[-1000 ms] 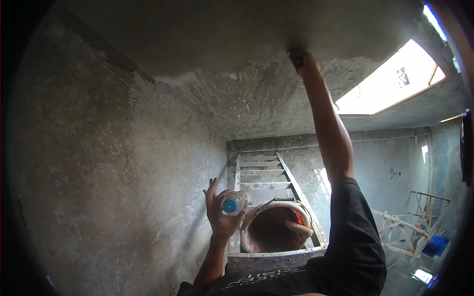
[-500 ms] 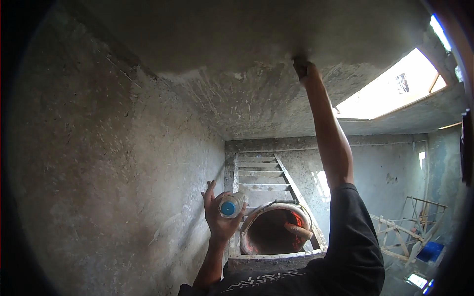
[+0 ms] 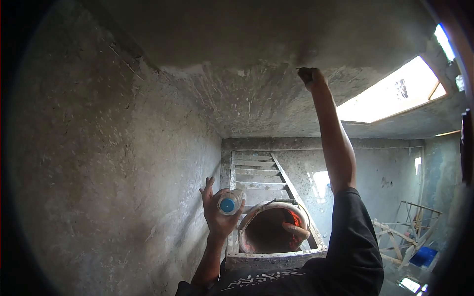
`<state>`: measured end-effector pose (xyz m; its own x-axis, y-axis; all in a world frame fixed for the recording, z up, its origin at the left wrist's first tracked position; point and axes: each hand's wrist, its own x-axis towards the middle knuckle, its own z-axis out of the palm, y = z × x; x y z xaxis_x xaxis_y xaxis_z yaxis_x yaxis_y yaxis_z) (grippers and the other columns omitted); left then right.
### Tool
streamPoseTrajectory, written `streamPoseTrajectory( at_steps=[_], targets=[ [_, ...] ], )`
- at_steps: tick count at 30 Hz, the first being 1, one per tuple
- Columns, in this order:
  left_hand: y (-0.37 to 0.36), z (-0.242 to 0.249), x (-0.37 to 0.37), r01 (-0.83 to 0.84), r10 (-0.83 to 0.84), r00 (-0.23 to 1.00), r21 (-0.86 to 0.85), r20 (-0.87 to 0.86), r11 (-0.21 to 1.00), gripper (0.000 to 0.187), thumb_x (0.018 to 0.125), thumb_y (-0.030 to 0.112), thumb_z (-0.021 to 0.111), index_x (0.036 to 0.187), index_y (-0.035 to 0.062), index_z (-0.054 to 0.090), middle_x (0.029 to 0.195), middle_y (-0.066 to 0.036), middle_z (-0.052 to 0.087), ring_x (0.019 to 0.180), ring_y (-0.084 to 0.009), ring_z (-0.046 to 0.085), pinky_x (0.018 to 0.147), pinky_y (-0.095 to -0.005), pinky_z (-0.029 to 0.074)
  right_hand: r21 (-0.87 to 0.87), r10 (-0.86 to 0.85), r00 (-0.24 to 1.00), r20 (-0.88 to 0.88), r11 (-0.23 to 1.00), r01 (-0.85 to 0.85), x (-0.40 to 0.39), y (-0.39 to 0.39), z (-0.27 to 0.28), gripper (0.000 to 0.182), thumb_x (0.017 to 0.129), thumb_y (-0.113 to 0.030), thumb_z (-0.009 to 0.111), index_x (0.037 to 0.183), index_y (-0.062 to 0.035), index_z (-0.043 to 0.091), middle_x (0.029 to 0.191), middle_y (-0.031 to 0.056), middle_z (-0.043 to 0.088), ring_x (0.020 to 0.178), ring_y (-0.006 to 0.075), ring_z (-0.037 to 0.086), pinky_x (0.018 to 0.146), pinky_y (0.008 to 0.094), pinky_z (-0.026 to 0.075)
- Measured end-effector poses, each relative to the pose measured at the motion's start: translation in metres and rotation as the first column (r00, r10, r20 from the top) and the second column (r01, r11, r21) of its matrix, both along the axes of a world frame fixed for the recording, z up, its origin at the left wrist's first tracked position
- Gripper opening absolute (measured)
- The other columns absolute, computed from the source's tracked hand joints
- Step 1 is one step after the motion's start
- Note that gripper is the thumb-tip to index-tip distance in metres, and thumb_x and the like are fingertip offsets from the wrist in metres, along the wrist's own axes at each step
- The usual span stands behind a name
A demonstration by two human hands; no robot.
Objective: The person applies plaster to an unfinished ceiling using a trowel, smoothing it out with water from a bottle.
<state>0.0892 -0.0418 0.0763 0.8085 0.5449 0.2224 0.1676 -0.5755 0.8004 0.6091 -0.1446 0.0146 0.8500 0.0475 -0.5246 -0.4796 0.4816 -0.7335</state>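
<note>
My left hand [image 3: 219, 224], low beside the left wall, is closed around a clear plastic bottle [image 3: 228, 203] with a blue cap facing me; a couple of its fingers stick up free. Overhead, my right hand [image 3: 313, 79] is raised at arm's length to the grey ceiling [image 3: 247, 44], its fingers curled. Something small and dark shows at those fingertips, too dim to name. Smooth, damp-looking plaster covers the near ceiling, and rougher, streaked concrete [image 3: 242, 103] lies beyond it. Below my hands stands a bucket [image 3: 243, 236] with an orange-red inside and a rounded wooden handle [image 3: 295, 230] sticking out.
A plaster-spattered wooden ladder [image 3: 257, 172] stands behind the bucket. The rough left wall [image 3: 98, 172] rises close by. To the right are a bright ceiling opening [image 3: 395, 93], a wooden frame [image 3: 395, 237] and a blue object [image 3: 423, 257] lower down.
My right hand has come slightly down and to the right along the ceiling. The left hand keeps the bottle in nearly the same place, and the view has shifted a little.
</note>
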Motion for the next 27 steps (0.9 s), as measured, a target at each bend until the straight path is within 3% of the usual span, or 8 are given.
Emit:
streamPoseTrajectory(
  at_steps=[10, 13, 17, 20, 24, 27],
  targets=[
    [0.003, -0.001, -0.003, -0.02, 0.021, 0.999, 0.041, -0.029, 0.999, 0.043, 0.07, 0.021, 0.084, 0.102, 0.0004, 0.063, 0.14, -0.023, 0.042, 0.132, -0.0419, 0.043, 0.11, -0.0529, 0.034, 0.16, 0.079, 0.969, 0.234, 0.98, -0.119, 0.051, 0.006, 0.066, 0.031, 0.098, -0.011, 0.042, 0.123, 0.0046, 0.051, 0.103, 0.0227, 0.068, 0.1, 0.0355, 0.066, 0.093, 0.055, 0.054],
    [0.002, -0.001, -0.005, -0.023, 0.025, 0.998, 0.031, -0.049, 0.999, 0.043, 0.07, 0.02, 0.084, 0.102, 0.0007, 0.063, 0.14, -0.023, 0.042, 0.132, -0.0415, 0.043, 0.109, -0.053, 0.034, 0.104, 0.0, 0.946, 0.324, 0.994, -0.036, 0.002, -0.015, 0.109, 0.04, 0.101, -0.014, 0.031, 0.124, 0.0113, 0.051, 0.123, 0.0287, 0.059, 0.117, 0.041, 0.057, 0.104, 0.0543, 0.046],
    [0.002, -0.006, -0.006, -0.034, 0.035, 0.999, 0.008, -0.028, 0.999, 0.042, 0.07, 0.02, 0.084, 0.101, 0.0006, 0.064, 0.14, -0.024, 0.043, 0.132, -0.0413, 0.043, 0.11, -0.0529, 0.034, -0.012, 0.028, 0.964, 0.265, 1.0, -0.026, -0.013, -0.019, 0.065, 0.039, 0.101, -0.013, 0.031, 0.127, 0.0115, 0.048, 0.125, 0.0286, 0.058, 0.118, 0.0408, 0.056, 0.107, 0.0537, 0.043],
    [0.002, -0.004, -0.007, -0.021, 0.022, 0.999, 0.02, -0.027, 1.0, 0.041, 0.07, 0.021, 0.084, 0.1, 0.0008, 0.064, 0.14, -0.024, 0.042, 0.132, -0.0414, 0.043, 0.11, -0.0531, 0.033, -0.132, -0.014, 0.997, 0.076, 0.991, 0.024, -0.028, 0.009, 0.056, 0.039, 0.101, -0.011, 0.031, 0.128, 0.0105, 0.049, 0.125, 0.0269, 0.058, 0.117, 0.0392, 0.057, 0.11, 0.0502, 0.042],
    [0.002, -0.003, -0.007, -0.028, 0.028, 0.999, -0.004, -0.021, 1.0, 0.042, 0.07, 0.02, 0.084, 0.1, 0.0012, 0.064, 0.14, -0.023, 0.042, 0.133, -0.0416, 0.042, 0.111, -0.0549, 0.031, 0.105, -0.033, 0.998, 0.058, 0.994, 0.027, 0.013, 0.026, 0.037, 0.039, 0.1, -0.012, 0.033, 0.127, 0.0101, 0.049, 0.123, 0.026, 0.06, 0.116, 0.0379, 0.058, 0.108, 0.0493, 0.043],
    [0.003, -0.004, -0.008, -0.029, 0.03, 0.999, 0.003, -0.041, 1.0, 0.042, 0.07, 0.021, 0.085, 0.101, 0.0012, 0.064, 0.141, -0.023, 0.041, 0.133, -0.0422, 0.042, 0.111, -0.0562, 0.03, 0.336, -0.046, 0.991, 0.128, 0.942, 0.001, 0.023, 0.025, 0.059, 0.039, 0.1, -0.013, 0.033, 0.127, 0.0097, 0.049, 0.122, 0.0254, 0.061, 0.115, 0.0369, 0.059, 0.108, 0.0487, 0.044]
  ],
)
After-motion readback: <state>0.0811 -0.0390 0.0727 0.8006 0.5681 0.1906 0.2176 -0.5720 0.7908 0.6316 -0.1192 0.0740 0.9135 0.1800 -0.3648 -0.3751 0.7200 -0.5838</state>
